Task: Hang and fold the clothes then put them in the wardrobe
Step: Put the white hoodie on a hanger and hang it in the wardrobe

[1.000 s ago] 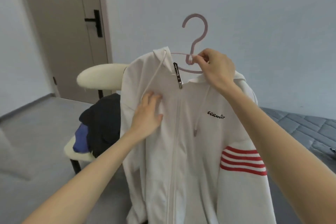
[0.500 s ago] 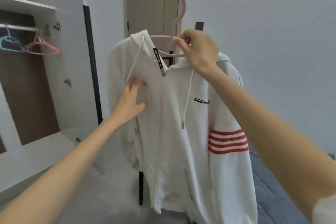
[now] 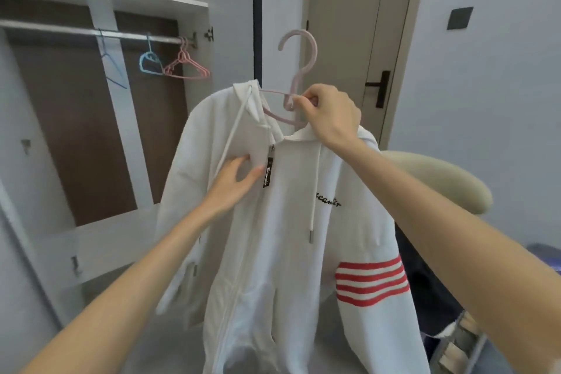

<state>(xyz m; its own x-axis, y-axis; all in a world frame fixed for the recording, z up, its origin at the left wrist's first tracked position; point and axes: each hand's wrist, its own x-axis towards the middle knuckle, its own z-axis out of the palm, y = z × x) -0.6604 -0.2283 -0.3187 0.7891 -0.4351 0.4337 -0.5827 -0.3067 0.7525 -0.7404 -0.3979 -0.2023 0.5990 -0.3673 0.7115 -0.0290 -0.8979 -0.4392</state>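
A white zip hoodie point(image 3: 291, 246) with red sleeve stripes hangs on a pink hanger point(image 3: 296, 70) in front of me. My right hand point(image 3: 329, 114) grips the hanger at the base of its hook, above the collar. My left hand point(image 3: 233, 184) lies with straight fingers on the hoodie's chest, just left of the zipper pull. The open wardrobe point(image 3: 100, 106) stands at the left, its rail point(image 3: 91, 32) carrying a blue hanger point(image 3: 150, 62), pink hangers point(image 3: 185, 67) and a thin wire one.
A closed door point(image 3: 361, 39) with a black handle is behind the hoodie. A cream chair back point(image 3: 440, 182) sticks out at the right, with dark clothes point(image 3: 425, 282) below it. The wardrobe's white door point(image 3: 18, 191) stands open at the far left.
The view swung left from the chair and bed to the wardrobe. The hoodie on its hanger came along, held the same way by both hands.
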